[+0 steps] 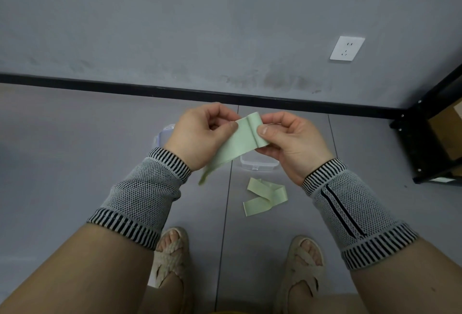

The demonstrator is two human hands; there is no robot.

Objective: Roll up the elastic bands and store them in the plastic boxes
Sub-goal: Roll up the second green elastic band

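A pale green elastic band [241,142] is held up between both hands above the floor. My left hand [200,136] pinches its left edge with thumb and fingers. My right hand [287,143] pinches the top end, where a small fold or first turn shows. The rest of the band hangs down to the lower left. A second green band [266,196] lies loosely folded on the floor below. A clear plastic box [258,164] sits on the floor, mostly hidden behind my right hand. Another clear plastic piece [163,134], box or lid, shows behind my left hand.
Grey tiled floor [75,153] meets a grey wall with a black skirting [125,86] and a white socket [347,48]. A black metal shelf frame [422,138] holding a cardboard box stands at the right. My sandalled feet [172,256] are below.
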